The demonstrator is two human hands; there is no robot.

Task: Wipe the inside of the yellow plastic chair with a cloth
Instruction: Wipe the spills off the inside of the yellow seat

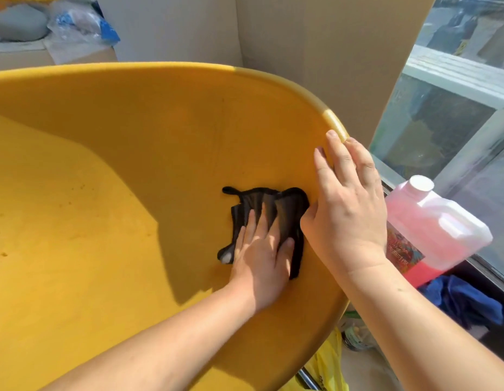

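Wiping underway: my left hand (259,266) presses crumpled black cloth (273,215) flat against yellow plastic chair (160,131) wall, grip unclenched; right hand (349,204) open, steadying rim. Next, I judge: sweep toward seat.

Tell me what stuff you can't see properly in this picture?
All in the head view:
- Black cloth: its middle is hidden under the left hand.
- Yellow chair: legs and left side are cut off by the picture edges.
- Pink jug: the right hand covers part of it, and its label is too blurry to read.
- Blue fabric: crumpled, so I cannot tell what it is.
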